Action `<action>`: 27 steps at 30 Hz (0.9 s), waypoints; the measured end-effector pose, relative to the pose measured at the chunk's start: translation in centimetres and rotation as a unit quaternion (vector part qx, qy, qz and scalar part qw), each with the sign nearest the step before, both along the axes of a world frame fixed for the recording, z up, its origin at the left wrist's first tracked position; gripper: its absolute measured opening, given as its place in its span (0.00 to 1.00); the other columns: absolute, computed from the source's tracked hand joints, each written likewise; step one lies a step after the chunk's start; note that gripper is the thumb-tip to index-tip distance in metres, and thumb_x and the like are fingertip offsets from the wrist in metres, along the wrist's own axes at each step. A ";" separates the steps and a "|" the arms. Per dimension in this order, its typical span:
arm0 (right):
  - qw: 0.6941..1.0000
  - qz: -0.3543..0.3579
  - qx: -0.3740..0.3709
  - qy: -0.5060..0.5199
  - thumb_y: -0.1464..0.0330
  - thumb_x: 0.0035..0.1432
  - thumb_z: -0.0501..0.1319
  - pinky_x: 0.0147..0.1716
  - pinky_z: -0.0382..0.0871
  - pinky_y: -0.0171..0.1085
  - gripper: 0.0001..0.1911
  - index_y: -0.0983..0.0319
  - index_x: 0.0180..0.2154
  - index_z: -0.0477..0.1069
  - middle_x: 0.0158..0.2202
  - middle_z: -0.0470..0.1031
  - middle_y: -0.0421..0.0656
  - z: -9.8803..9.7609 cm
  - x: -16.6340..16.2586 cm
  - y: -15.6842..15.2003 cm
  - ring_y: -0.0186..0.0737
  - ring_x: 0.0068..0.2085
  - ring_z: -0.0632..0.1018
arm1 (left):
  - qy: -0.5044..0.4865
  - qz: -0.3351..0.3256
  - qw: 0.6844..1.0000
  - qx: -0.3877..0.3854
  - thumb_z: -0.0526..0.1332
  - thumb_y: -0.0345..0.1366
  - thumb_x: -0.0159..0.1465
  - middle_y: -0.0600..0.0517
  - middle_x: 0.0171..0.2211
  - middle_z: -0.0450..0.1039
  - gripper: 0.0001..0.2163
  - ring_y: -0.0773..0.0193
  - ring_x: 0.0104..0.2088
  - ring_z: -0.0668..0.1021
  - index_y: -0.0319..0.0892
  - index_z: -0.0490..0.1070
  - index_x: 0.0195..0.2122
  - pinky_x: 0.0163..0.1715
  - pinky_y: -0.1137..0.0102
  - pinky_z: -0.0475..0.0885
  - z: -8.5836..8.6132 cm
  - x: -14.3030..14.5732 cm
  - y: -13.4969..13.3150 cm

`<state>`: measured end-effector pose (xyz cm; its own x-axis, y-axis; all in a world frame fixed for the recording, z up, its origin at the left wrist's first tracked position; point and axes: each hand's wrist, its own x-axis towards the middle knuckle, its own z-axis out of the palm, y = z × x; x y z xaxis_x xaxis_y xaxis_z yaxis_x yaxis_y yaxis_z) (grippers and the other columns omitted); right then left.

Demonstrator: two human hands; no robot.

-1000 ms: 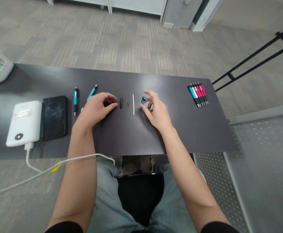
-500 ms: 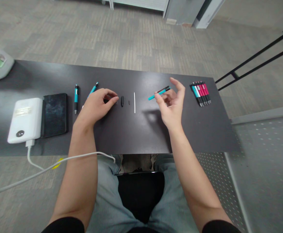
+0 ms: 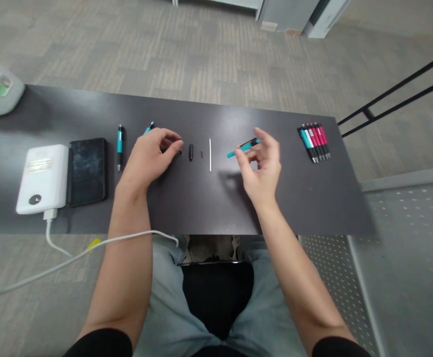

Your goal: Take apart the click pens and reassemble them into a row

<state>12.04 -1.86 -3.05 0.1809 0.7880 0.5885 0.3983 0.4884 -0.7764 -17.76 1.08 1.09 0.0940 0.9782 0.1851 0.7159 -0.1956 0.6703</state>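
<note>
My right hand (image 3: 263, 166) pinches a teal pen barrel (image 3: 235, 152) with a black end and clip, tilted above the table. Its index finger sticks up, away from the barrel. Low over the table, my left hand (image 3: 151, 156) has its thumb and fingers curled together. A dark bit shows at its fingertips, too covered to name. Between the hands lie a black pen grip (image 3: 190, 152), a tiny dark spring-like piece (image 3: 202, 154) and a thin white ink refill (image 3: 210, 154). Behind my left hand, a teal pen (image 3: 149, 127) is partly hidden.
Another teal pen (image 3: 120, 148) lies further left, beside a black flat device (image 3: 87, 171) and a white power bank (image 3: 42, 178) with a white cable (image 3: 127, 239). Several teal, white and red pens (image 3: 315, 142) lie in a row at right. A whitish container (image 3: 1, 89) stands far left.
The view has shifted slightly. My right hand, with the barrel, has come a little closer to the white refill. My left hand stays in about the same place; the loose parts have not moved.
</note>
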 end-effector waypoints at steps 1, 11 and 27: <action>1.000 0.007 -0.014 -0.001 0.44 0.76 0.69 0.47 0.85 0.54 0.34 0.48 0.74 0.66 0.48 0.84 0.46 -0.1 -0.1 -0.2 0.52 0.43 0.87 | -0.002 0.002 1.000 0.003 0.66 0.47 0.73 0.46 0.49 0.90 0.11 0.48 0.48 0.88 0.50 0.86 0.48 0.57 0.54 0.83 0.1 0.0 0.1; 0.998 0.023 -0.045 -0.042 0.46 0.82 0.63 0.49 0.89 0.59 0.30 0.47 0.76 0.65 0.58 0.83 0.51 -1.2 -0.7 -0.4 0.53 0.46 0.88 | 0.002 0.006 1.000 0.009 0.66 0.43 0.74 0.46 0.50 0.89 0.09 0.50 0.52 0.87 0.48 0.84 0.49 0.61 0.57 0.82 0.5 0.6 0.1; 0.996 0.045 -0.075 -0.005 0.48 0.81 0.67 0.45 0.89 0.54 0.30 0.47 0.75 0.67 0.62 0.82 0.52 -0.2 -1.5 -1.3 0.55 0.51 0.89 | 0.011 -0.003 1.000 0.020 0.64 0.44 0.76 0.45 0.53 0.89 0.11 0.48 0.56 0.87 0.46 0.84 0.50 0.66 0.55 0.80 1.0 1.3 0.0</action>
<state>10.56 -3.15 -3.22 0.1003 0.8797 0.4648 0.3666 0.4016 -0.8392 -16.42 1.06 2.08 0.1038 0.9694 0.2225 0.7290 -0.2263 0.6460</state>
